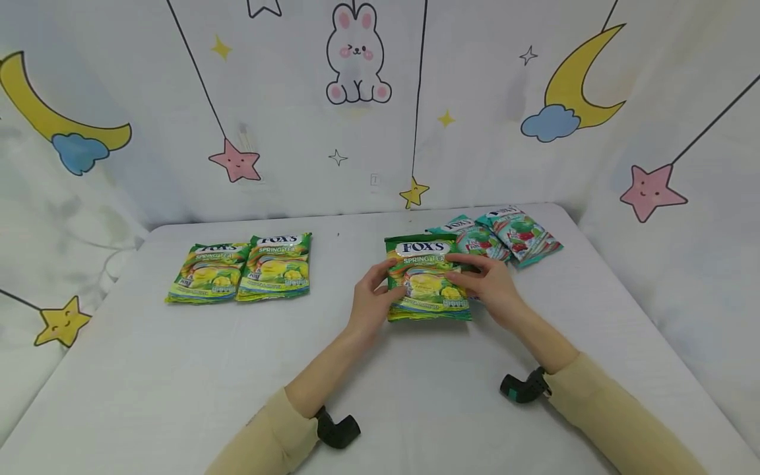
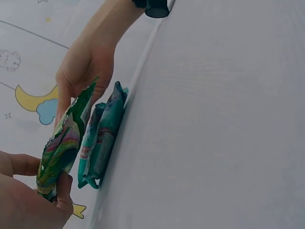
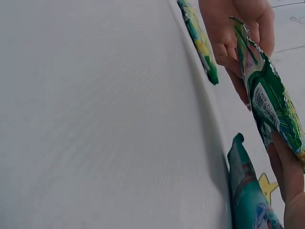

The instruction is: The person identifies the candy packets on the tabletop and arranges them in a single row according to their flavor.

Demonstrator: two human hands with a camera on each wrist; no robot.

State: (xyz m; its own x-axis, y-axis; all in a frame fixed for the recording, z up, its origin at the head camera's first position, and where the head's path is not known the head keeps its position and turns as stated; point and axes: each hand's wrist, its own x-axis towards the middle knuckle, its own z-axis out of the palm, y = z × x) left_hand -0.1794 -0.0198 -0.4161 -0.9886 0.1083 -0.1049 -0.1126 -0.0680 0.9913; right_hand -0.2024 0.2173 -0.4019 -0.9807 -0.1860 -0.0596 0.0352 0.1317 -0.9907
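A green and yellow FOX'S Spring Tea candy bag (image 1: 424, 290) is held upright above the table, its printed front toward the head camera. My left hand (image 1: 369, 302) pinches its left edge, thumb on the front. On the opposite edge, my right hand (image 1: 495, 290) grips it with fingers over the front. The left wrist view shows the bag (image 2: 64, 143) edge-on between both hands. Its barcode side appears in the right wrist view, where the right hand (image 3: 291, 176) is partly cut off. Behind the held bag lie two teal FOX'S bags (image 1: 475, 241), one partly covered.
Two more Spring Tea bags, the outer one (image 1: 209, 274) and the inner one (image 1: 275, 269), lie side by side at the table's left. The white-covered table (image 1: 237, 369) ends at a back curtain (image 1: 285, 105) printed with stars, moons and a rabbit.
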